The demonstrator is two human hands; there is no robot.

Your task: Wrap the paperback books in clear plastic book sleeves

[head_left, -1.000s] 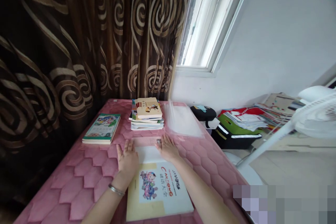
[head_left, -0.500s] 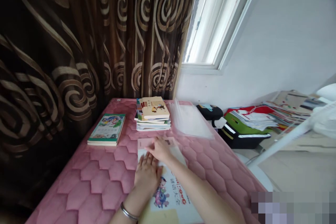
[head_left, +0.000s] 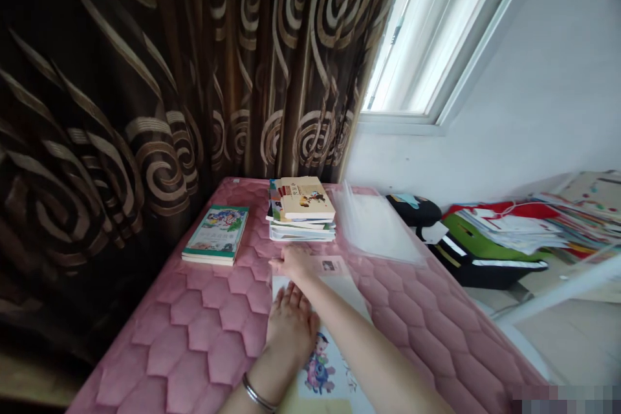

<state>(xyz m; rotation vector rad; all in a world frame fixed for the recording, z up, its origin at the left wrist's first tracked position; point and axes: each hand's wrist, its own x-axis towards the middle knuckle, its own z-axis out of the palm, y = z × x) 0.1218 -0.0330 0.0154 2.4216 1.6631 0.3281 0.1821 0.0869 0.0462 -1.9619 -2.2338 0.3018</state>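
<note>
A book with a white cover, a pink strip and a cartoon picture lies flat on the pink quilted mattress, its far end pointing away from me. My left hand, with a silver bangle at the wrist, rests flat on the cover, fingers stretched forward. Beyond it, my right hand lies over the far edge of the book, thumb out to the left and fingers extended. The right forearm crosses the cover and hides part of the title.
Past the hands stands a stack of books. Two green-edged books lie at the left, and clear plastic sheets at the right. Patterned curtains hang behind. A green and black box with papers stands beside the mattress.
The view has turned left, so everything sits further right. My right hand has moved from the pink strip to the book's far edge, its fingers straighter. The left hand stays flat.
</note>
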